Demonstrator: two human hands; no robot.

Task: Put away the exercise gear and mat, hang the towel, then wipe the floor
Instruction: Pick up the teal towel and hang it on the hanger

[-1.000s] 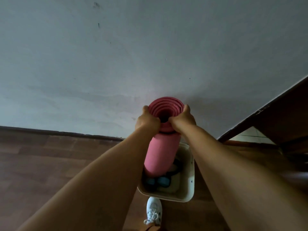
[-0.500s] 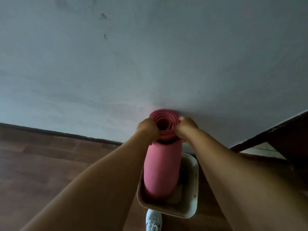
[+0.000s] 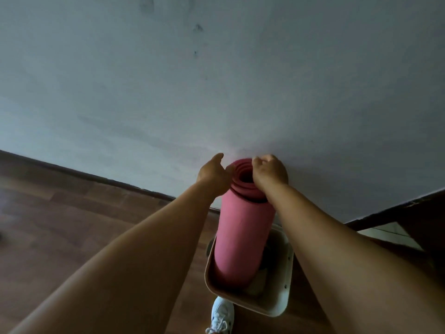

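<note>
Seen from above, looking down two bare forearms toward a pale wall (image 3: 168, 80) and a dark wooden floor (image 3: 72, 225). Standing upright in a cream plastic bin (image 3: 281, 307) against the wall: a rolled pink mat (image 3: 243, 237), lower end inside the bin, upper end leaning close to the wall. At the roll's top rim, left hand (image 3: 212, 173) on the left side, thumb lifted clear, palm apparently against the mat, fingers hidden behind it, so impossible to tell whether gripping or merely steadying. On the right side, right hand (image 3: 271, 171) curled over the rim, fingers bent and seemingly pinching the outer layers of the roll. Other contents of the bin mostly hidden, only a pale shape visible at the bottom. Below the bin, the toe of a white laced shoe (image 3: 221, 317). Step in hand, by the look of it: settling the mat into storage, nearly finished. Next move likely calls for checking the roll stands steady, letting go gently so nothing tips or unrolls, then turning to the towel.
</note>
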